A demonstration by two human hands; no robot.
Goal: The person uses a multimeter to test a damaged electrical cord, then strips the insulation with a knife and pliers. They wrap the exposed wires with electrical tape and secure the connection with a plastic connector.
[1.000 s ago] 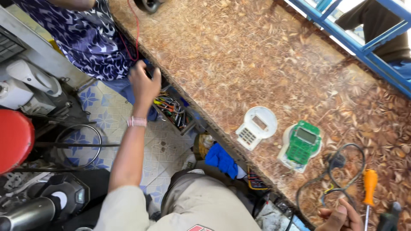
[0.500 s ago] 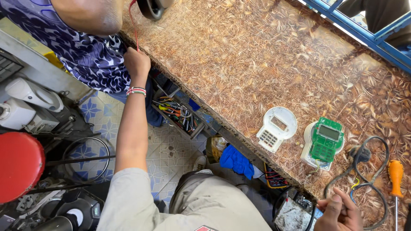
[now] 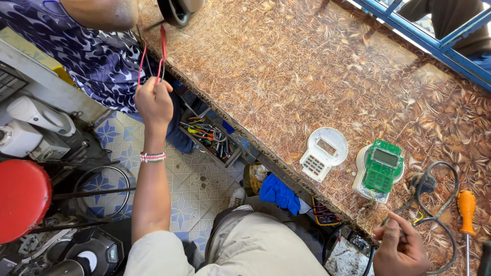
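Pinching the red leads [image 3: 153,61] off the counter's [image 3: 307,66] left edge, the left hand [image 3: 153,99] grips thin, limp wire; the right hand [image 3: 401,248], closed, holds something unclear.

The keypad cover [image 3: 323,153] lay on the worktop [image 3: 286,66], with the circuit board [image 3: 381,166] just right of it. Farther right lay the cable [image 3: 434,194], then the screwdriver [image 3: 466,209]. A tool tray [image 3: 209,138] sat under the worktop's edge, left of the cloth [image 3: 279,191].
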